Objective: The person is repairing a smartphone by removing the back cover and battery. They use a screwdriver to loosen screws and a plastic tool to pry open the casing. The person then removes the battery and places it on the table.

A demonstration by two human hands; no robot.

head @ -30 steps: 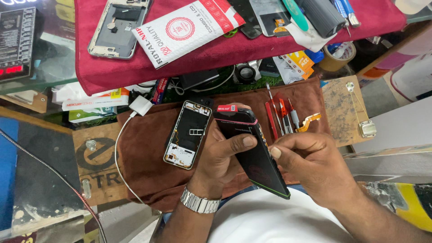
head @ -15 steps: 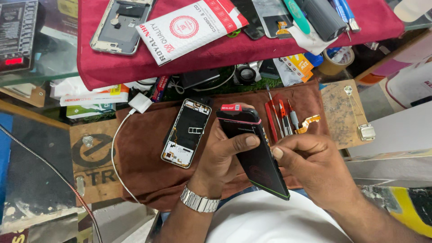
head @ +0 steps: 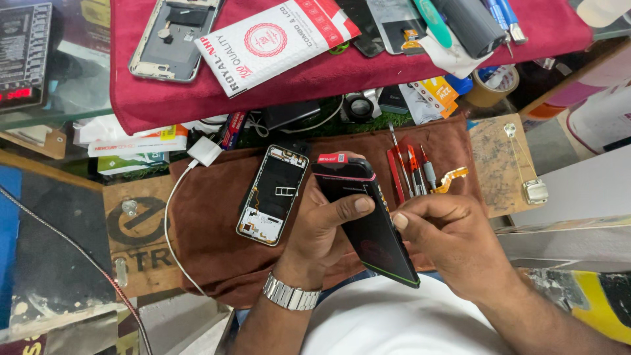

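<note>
Barely anything shifted since the earlier frames: both hands stay put on the black phone, view nudged slightly, thumb positions about the same.

Left to right. White charger cable [head: 172,217] trails down the left of the brown cloth [head: 210,230]. Opened phone frame [head: 273,194] lies face-up on the cloth, just left of the hands, not touched. Left hand [head: 322,227] cradles the black phone [head: 368,220] from below-left, thumb laid across its face, fingers wrapped behind — clamped on it. Phone is lifted off the cloth, tilted, long axis running from far-left, the pink-edged top end, to near-right, the green-edged bottom corner over the white shirt. Right hand [head: 453,240] sits on the phone's right long edge, fingers curled together, thumb tip pressing at the edge about mid-length; whether a pick is pinched there, cannot tell. Right hand is nearer the seam; left only steadies. Red-handled screwdrivers [head: 411,167] and an orange flex strip [head: 453,179] lie far-right of the phone, apart from both hands. Maroon cloth [head: 368,66] further back holds another phone shell and a white packet.
</note>
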